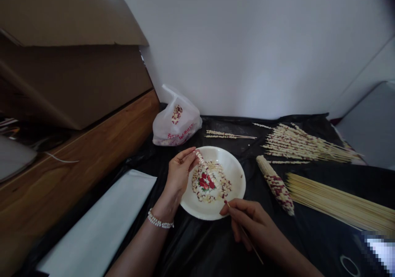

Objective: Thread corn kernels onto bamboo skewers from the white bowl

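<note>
Evidently, much is done: full sticks [293,143] are piled toward the far right corner of the surface [203,248], with a few by its far edge. Bare sticks [339,205] near the right edge and loose kernels [226,184] in the bowl [236,168] are unused. Over the bowl, a part-filled stick [200,158] is pinched at its kernels by the left hand [180,168] and, apparently, along its bare shaft by the right hand [251,219].

One bowl [237,178], one cob [277,186], apparently one box [77,77]
</note>
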Available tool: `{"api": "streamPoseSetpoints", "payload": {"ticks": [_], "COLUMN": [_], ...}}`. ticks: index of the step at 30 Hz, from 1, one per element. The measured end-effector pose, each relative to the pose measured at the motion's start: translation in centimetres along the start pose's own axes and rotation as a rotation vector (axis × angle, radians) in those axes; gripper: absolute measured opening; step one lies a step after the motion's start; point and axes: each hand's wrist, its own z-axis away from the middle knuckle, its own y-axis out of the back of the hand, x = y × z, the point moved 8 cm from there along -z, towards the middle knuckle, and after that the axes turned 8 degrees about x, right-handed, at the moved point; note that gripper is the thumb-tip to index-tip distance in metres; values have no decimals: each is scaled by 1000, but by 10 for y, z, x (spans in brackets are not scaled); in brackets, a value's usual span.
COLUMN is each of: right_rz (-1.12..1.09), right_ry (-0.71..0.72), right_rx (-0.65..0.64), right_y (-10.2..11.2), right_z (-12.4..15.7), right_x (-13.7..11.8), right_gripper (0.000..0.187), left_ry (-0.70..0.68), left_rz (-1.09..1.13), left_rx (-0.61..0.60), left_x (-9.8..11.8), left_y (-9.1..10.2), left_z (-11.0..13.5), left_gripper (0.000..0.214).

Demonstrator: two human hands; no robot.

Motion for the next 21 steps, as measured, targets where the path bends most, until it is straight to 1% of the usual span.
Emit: {"api": "streamPoseSetpoints", "payload": {"ticks": [4, 11, 21], "right_rz": [5, -7, -39], "right_ry": [-21, -37, -35], "right_rx": [-32, -28, -20], "right_y": [-3, -4, -5], "right_z": [1, 1, 0], "right_x": [2, 2, -1], "right_gripper": [39, 41, 40], "left_ry": [-24, -63, -85], "left_rz": [-2, -52, -80], "left_rx": [-6, -20, -20], "left_x": [3, 5, 6], "left_y": [-2, -4, -4], "left_z": [1, 4, 5], "left_gripper": [32, 35, 30]}}
